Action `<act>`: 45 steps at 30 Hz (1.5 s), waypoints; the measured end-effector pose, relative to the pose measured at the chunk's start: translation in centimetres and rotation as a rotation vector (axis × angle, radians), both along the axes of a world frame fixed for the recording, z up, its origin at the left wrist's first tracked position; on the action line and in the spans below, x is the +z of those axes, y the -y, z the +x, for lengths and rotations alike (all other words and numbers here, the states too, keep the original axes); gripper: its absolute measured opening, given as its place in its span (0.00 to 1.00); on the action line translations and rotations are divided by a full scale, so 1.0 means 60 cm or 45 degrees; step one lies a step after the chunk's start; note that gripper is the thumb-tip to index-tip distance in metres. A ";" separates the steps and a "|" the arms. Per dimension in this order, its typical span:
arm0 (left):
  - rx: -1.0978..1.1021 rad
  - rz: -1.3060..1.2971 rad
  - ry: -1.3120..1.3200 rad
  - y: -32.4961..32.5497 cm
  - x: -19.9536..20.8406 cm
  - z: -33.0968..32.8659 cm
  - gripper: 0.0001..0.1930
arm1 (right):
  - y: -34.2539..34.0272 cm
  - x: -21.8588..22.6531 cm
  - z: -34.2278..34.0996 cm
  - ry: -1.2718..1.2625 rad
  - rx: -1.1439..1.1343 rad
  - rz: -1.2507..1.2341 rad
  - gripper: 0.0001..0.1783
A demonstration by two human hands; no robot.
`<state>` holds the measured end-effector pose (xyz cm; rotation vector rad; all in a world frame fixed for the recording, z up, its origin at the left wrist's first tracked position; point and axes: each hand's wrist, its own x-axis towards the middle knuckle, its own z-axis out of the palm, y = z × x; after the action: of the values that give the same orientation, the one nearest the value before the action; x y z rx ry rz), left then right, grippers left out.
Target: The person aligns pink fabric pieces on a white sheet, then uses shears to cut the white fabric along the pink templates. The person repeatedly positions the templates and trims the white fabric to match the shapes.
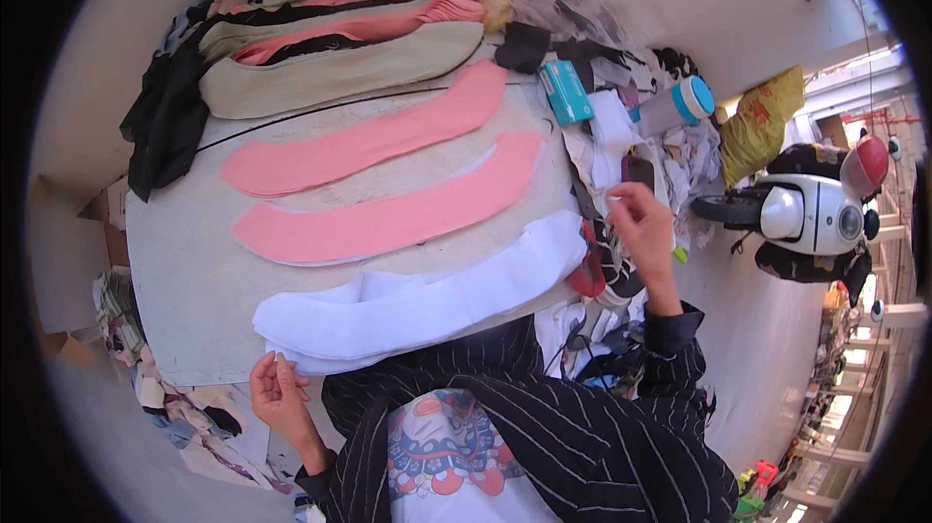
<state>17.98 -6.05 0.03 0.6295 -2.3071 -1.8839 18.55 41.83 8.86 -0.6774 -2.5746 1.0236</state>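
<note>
A stack of white curved fabric pieces (417,314) lies along the near edge of the table. At its left end my left hand (280,399) is closed, thumb and finger pinching at the corner of a white piece. My right hand (643,232) is raised just past the stack's right end, fingers curled and tips together; a tiny pale bit may be between them, too small to name. Beyond the white stack lie two pink curved fabric stacks, a nearer one (388,217) with a pale layer beneath it and a farther one (369,139).
Sage-green curved pieces (340,71) and black cloth (165,125) fill the table's far side. A teal box (566,93), a clear jar with a blue lid (680,103) and scraps crowd the right. Farther right stand a yellow sack (762,125) and a white scooter (811,212).
</note>
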 end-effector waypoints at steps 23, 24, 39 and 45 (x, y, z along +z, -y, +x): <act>-0.085 -0.638 0.048 -0.006 0.034 -0.072 0.25 | -0.059 -0.071 0.129 0.485 0.008 0.345 0.44; -0.109 -0.681 0.076 -0.004 0.032 -0.076 0.24 | -0.081 -0.078 0.143 0.476 -0.003 0.230 0.43; -0.073 -0.543 -0.044 -0.003 0.018 -0.089 0.08 | 0.062 0.015 0.073 0.078 0.504 -0.072 0.27; 0.002 -0.281 -0.240 -0.018 0.022 -0.086 0.07 | 0.180 0.057 -0.095 0.511 1.302 -0.233 0.34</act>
<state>12.81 -4.97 1.37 0.4085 -2.3433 -1.5807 12.87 31.00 12.30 0.5742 -3.2471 1.5112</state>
